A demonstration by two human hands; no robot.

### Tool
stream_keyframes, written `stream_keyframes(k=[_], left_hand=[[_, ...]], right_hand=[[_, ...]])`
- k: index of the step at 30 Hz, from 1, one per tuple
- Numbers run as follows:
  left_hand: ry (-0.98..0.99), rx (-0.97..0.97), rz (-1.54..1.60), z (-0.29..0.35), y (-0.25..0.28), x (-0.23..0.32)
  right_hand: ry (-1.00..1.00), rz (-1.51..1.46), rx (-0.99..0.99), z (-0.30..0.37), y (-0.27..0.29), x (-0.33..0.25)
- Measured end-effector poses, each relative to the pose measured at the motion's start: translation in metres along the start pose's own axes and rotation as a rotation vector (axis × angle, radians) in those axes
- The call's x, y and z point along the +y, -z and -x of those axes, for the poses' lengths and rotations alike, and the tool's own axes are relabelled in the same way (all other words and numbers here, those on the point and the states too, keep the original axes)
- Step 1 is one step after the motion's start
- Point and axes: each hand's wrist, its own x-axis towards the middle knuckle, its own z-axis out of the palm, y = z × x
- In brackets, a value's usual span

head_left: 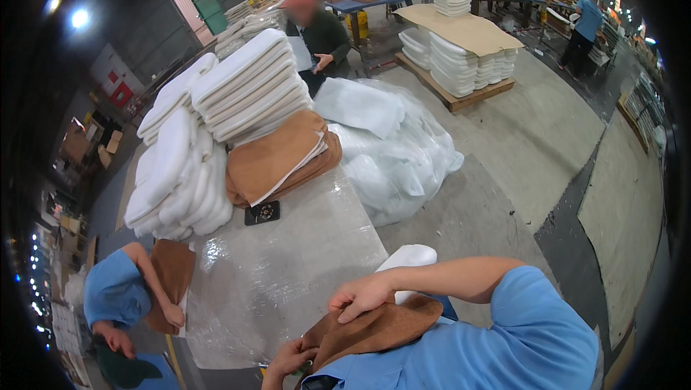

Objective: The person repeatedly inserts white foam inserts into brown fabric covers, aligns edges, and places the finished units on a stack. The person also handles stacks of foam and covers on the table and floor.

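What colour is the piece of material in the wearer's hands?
The piece of material is brown; it shows best in the head view.

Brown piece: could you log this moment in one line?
left hand: gripping brown piece | right hand: gripping it | nearby: brown stack, white pads, phone

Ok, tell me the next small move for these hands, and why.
Perhaps gently straighten the brown fabric piece: the right hand pinches its upper edge, the left hand is at its left end, and it curves between them rather than lying flat.
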Motion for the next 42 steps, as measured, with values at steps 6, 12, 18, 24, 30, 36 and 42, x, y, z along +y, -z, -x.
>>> stream_keyframes(k=[6, 12, 18, 24, 30, 36, 42], left_hand=[[0.080, -0.147, 0.142, -0.011, 0.018, -0.034], [0.129, -0.097, 0.062, -0.023, 0.012, -0.038], [0.061, -0.021, 0.152, -0.037, -0.006, -0.054], [0.013, -0.243, -0.302, -0.066, 0.032, 0.000], [-0.442, -0.299, -0.288, -0.122, -0.016, 0.141], [-0.275, -0.550, -0.259, -0.122, -0.037, 0.177], [-0.212, -0.509, 0.007, -0.107, -0.042, 0.168]], right_hand=[[-0.226, 0.101, 0.010, 0.032, 0.002, -0.017], [-0.008, 0.119, 0.087, 0.053, 0.000, -0.016], [-0.133, 0.556, 0.351, 0.063, 0.013, -0.010], [-0.135, 0.557, 0.444, 0.053, 0.019, -0.016], [-0.093, 0.457, 0.579, 0.046, 0.017, -0.024], [-0.163, 0.107, 0.434, 0.098, 0.026, 0.003], [-0.059, -0.027, 0.230, 0.121, 0.028, 0.015]])
